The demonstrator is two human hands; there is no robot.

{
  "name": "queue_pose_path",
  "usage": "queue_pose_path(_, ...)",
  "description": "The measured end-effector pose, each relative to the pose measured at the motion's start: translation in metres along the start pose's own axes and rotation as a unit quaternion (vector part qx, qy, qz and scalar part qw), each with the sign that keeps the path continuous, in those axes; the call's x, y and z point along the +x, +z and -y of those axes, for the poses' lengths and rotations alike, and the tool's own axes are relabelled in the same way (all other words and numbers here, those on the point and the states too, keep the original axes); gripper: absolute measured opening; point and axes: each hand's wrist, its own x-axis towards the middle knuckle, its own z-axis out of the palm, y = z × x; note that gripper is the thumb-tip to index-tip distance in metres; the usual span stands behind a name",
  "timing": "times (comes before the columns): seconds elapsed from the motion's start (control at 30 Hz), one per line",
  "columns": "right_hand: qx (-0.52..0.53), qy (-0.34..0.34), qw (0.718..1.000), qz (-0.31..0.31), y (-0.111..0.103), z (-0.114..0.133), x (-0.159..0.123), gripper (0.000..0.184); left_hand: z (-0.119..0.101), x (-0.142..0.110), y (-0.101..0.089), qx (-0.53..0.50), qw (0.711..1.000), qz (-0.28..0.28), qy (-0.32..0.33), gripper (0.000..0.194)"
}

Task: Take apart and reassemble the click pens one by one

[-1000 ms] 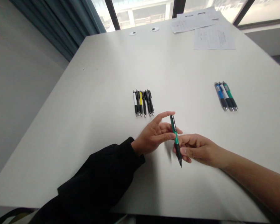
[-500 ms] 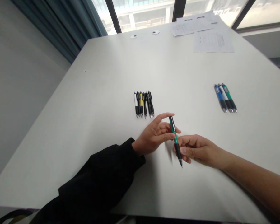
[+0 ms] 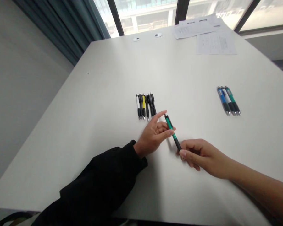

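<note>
Between my two hands a green pen (image 3: 169, 123) with a black grip and black clip is held at a slant above the table. My left hand (image 3: 154, 133) pinches its barrel between thumb and fingers, the index finger stretched up by the push button. My right hand (image 3: 200, 157) grips the black lower end, and its fingers cover the tip. Just beyond my left hand lies a row of several pens, among them a white pen (image 3: 138, 106), a yellow pen (image 3: 143, 106) and a black pen (image 3: 147, 108).
On the right of the white table (image 3: 96, 110) lie a blue pen (image 3: 223, 99), a white pen (image 3: 227, 98) and a green pen (image 3: 231, 97) side by side. Paper sheets (image 3: 215, 44) and two small white oval items (image 3: 158, 35) are near the window. A curtain (image 3: 82, 31) hangs at left.
The green pen has tilted further, its top swinging left and its clip turning to the right. My right hand has slid down over the tip, which showed before.
</note>
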Motion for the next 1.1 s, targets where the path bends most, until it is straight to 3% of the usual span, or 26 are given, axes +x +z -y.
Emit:
queue_pose_path(0.07,-0.141,-0.041,0.988,-0.041,0.001,0.004,-0.002,0.041,0.002,0.002,0.000,0.001,0.999,-0.036,0.002,0.081)
queue_pose_path(0.13,-0.263,-0.097,0.958,-0.062,0.000,0.007,-0.003,0.038,0.003,0.002,0.001,0.008,0.999,-0.053,0.003,0.081)
queue_pose_path(0.23,-0.350,-0.129,0.926,-0.051,-0.001,0.006,-0.003,0.031,0.005,0.003,0.002,0.018,0.998,-0.064,0.007,0.078)
queue_pose_path(0.4,-0.350,-0.128,0.927,-0.049,-0.003,0.003,-0.004,0.027,0.007,0.003,0.001,0.016,0.998,-0.065,0.018,0.078)
queue_pose_path(0.6,-0.311,-0.101,0.944,-0.039,-0.004,0.006,-0.002,0.035,0.006,0.001,-0.001,0.011,0.998,-0.048,0.026,0.080)
queue_pose_path(0.73,-0.328,-0.094,0.940,-0.032,-0.003,0.007,-0.002,0.038,0.005,0.001,0.001,0.017,0.998,-0.046,0.031,0.083)
queue_pose_path(0.97,-0.469,-0.133,0.872,-0.046,0.005,-0.002,-0.002,0.040,0.006,0.001,0.004,0.053,0.997,-0.058,0.022,0.083)
queue_pose_path(1.1,-0.527,-0.152,0.832,-0.082,0.003,-0.006,0.000,0.038,0.006,0.000,0.005,0.067,0.996,-0.065,0.011,0.093)
